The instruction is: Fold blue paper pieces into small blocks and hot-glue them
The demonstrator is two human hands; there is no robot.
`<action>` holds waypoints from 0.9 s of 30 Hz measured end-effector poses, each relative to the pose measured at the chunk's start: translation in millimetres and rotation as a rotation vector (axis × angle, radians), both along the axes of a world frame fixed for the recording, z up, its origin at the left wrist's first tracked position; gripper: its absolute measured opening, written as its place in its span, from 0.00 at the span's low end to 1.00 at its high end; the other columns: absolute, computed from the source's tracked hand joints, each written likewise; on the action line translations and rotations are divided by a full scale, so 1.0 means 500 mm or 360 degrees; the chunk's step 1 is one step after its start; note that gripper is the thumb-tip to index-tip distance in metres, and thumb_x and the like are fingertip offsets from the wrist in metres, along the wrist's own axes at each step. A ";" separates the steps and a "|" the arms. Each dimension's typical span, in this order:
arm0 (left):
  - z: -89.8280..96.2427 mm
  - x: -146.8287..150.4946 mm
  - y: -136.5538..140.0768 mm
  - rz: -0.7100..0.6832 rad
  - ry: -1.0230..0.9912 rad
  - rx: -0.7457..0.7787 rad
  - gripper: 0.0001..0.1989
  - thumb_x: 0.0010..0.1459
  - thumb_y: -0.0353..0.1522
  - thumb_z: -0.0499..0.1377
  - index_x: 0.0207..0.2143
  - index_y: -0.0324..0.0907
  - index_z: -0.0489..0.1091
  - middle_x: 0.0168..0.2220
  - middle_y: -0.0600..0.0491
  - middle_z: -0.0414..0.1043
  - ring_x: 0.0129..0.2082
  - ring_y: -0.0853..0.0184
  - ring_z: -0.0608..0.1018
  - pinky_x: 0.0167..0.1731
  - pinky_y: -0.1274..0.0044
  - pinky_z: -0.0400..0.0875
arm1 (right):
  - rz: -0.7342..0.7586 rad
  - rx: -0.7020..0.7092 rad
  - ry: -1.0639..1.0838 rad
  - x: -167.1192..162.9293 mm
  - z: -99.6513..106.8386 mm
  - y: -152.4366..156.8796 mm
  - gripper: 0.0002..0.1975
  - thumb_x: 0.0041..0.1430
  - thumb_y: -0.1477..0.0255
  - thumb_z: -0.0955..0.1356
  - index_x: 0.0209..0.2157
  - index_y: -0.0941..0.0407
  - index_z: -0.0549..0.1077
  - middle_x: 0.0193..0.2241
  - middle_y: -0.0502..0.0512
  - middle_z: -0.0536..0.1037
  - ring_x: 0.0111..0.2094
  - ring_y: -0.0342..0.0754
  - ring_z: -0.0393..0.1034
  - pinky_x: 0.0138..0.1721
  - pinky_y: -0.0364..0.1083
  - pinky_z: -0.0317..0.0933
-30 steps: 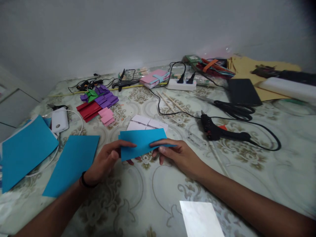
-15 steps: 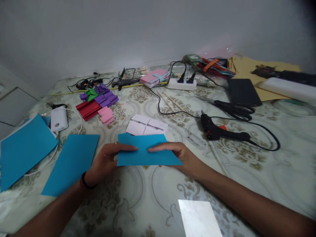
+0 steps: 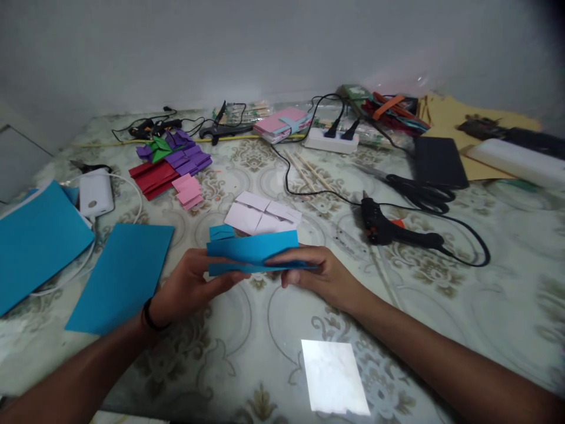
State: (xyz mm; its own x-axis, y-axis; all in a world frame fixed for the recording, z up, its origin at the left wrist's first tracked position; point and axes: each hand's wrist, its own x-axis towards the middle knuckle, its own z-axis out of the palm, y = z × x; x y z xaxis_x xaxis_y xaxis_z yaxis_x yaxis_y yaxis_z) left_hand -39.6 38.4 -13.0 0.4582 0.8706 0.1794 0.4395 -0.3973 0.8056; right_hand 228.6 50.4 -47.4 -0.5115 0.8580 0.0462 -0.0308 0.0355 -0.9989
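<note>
Both hands hold a sheet of blue paper (image 3: 253,246) above the table, bent lengthwise so that an upper and a lower flap show. My left hand (image 3: 194,275) grips its left end, with the fingers inside the bend and the thumb along the near edge. At the other end my right hand (image 3: 324,272) pinches the sheet. Just behind it lie a small folded blue paper piece (image 3: 221,232) and white folded papers (image 3: 265,212). Another blue sheet (image 3: 121,277) lies flat beside my left forearm.
Farther left are more blue paper (image 3: 39,241) and a white power bank (image 3: 96,193). Folded red paper (image 3: 153,178) and purple paper (image 3: 188,159) lie behind. On the right are a black glue gun (image 3: 397,229), scissors (image 3: 419,191) and a power strip (image 3: 332,141) with cords.
The blue sheet, flat toward me before, is now bent along its length with its flaps apart. My fingers have shifted into the bend. The small folded blue piece behind it has come into view.
</note>
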 end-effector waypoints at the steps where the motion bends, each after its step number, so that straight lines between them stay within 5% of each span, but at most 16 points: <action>1: -0.003 0.000 -0.001 0.0018 0.0007 0.0026 0.14 0.65 0.39 0.64 0.30 0.41 0.83 0.26 0.53 0.81 0.26 0.68 0.78 0.29 0.77 0.70 | -0.0031 0.0012 -0.0021 -0.001 0.001 -0.001 0.25 0.60 0.47 0.72 0.36 0.56 0.85 0.33 0.57 0.83 0.31 0.47 0.75 0.34 0.45 0.69; 6: -0.012 0.002 -0.004 0.0095 0.0009 0.0113 0.18 0.65 0.35 0.63 0.21 0.40 0.75 0.26 0.55 0.79 0.27 0.68 0.78 0.33 0.77 0.73 | -0.0102 0.0000 -0.0160 -0.007 0.006 -0.004 0.32 0.64 0.45 0.68 0.21 0.57 0.79 0.24 0.55 0.78 0.29 0.46 0.70 0.34 0.45 0.65; 10: -0.014 0.002 -0.004 0.0270 0.0023 0.0136 0.08 0.62 0.36 0.66 0.34 0.41 0.81 0.35 0.52 0.83 0.30 0.67 0.79 0.33 0.76 0.73 | -0.0129 -0.0047 -0.0187 -0.010 0.009 -0.004 0.29 0.64 0.47 0.69 0.21 0.57 0.80 0.25 0.54 0.79 0.30 0.47 0.71 0.34 0.45 0.65; 16: -0.009 0.006 -0.004 0.0251 0.0062 0.0058 0.15 0.63 0.35 0.65 0.52 0.42 0.79 0.32 0.55 0.81 0.20 0.75 0.68 0.20 0.81 0.60 | -0.0121 -0.0146 -0.0170 -0.010 0.006 -0.001 0.26 0.62 0.49 0.71 0.23 0.56 0.80 0.28 0.56 0.82 0.30 0.47 0.74 0.34 0.45 0.68; 21: -0.006 0.007 -0.005 0.0248 0.0109 0.0087 0.13 0.65 0.35 0.64 0.50 0.44 0.80 0.27 0.58 0.78 0.16 0.77 0.59 0.17 0.80 0.55 | -0.0107 -0.0199 -0.0138 -0.012 0.005 0.000 0.24 0.62 0.51 0.71 0.25 0.56 0.80 0.27 0.54 0.82 0.28 0.47 0.75 0.34 0.45 0.69; 27: -0.011 0.005 -0.005 0.0265 0.0157 0.0104 0.10 0.64 0.34 0.64 0.47 0.44 0.80 0.27 0.58 0.77 0.17 0.76 0.61 0.18 0.80 0.55 | -0.0096 -0.0263 -0.0070 -0.013 0.002 0.000 0.18 0.62 0.55 0.72 0.35 0.57 0.80 0.26 0.52 0.81 0.25 0.44 0.74 0.32 0.44 0.70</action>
State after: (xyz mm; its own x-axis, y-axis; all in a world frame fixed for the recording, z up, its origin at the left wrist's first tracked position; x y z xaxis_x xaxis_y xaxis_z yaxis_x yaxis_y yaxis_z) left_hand -36.8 35.7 -18.4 0.3271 0.9238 0.1991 0.5790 -0.3625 0.7303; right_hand 222.0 50.4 -46.5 -0.4574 0.8813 -0.1190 0.0102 -0.1286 -0.9916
